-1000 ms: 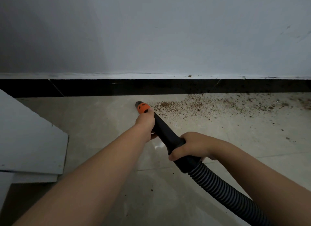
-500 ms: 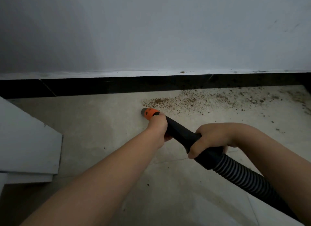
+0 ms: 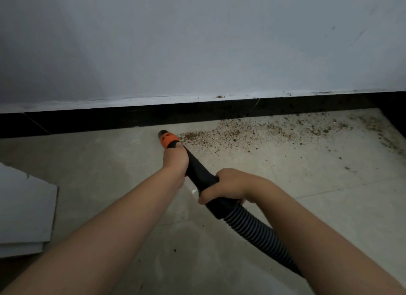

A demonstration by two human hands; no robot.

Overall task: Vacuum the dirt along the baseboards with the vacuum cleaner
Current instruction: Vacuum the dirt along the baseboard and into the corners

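From the head view, your left hand [image 3: 175, 160] was wrapped around the black vacuum nozzle [image 3: 197, 174] just behind its orange tip [image 3: 168, 139], and your right hand [image 3: 226, 185] gripped the same tube further back, where the ribbed hose [image 3: 252, 226] joined it. The tip sat low over the pale tiled floor [image 3: 307, 185], near the black baseboard [image 3: 131, 118] but apart from it. The dirt [image 3: 237, 134], a band of brown crumbs, lay just right of the tip and ran along the baseboard toward the right corner, with stray specks further out on the tiles. A few crumbs sat on the ledge above the baseboard, under the grey wall [image 3: 197, 42]. A white panel [image 3: 24, 211] lay on the floor at your far left, well apart from the nozzle.
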